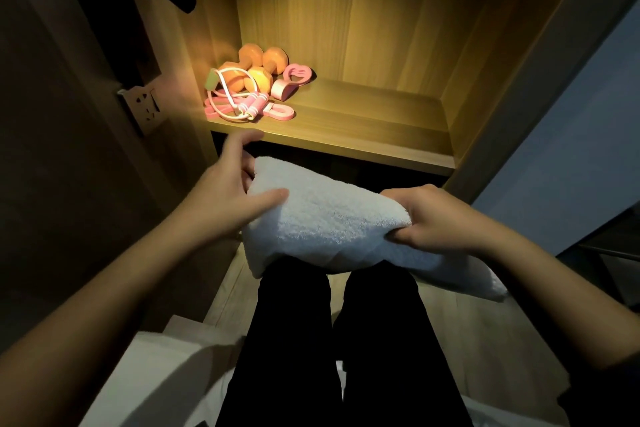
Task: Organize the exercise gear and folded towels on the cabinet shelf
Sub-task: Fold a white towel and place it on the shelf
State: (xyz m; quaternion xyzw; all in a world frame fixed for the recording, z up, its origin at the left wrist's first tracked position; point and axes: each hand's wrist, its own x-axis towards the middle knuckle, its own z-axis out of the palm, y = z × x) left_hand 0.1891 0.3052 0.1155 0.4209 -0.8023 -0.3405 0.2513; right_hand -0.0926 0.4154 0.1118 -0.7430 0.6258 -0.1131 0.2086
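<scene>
A folded white towel lies over my knees below the lit cabinet shelf. My right hand grips the towel's right end, fingers curled into the cloth. At the towel's left end my left hand has its thumb on top and its other fingers spread and relaxed above the far corner. At the shelf's back left lie two orange dumbbells, a pink skipping rope, a pink resistance band and a pink grip ring.
The shelf's right half is bare wood. The open cabinet door with a wall socket stands at the left. More white cloth lies on the wooden floor by my left leg. A grey wall borders the cabinet at the right.
</scene>
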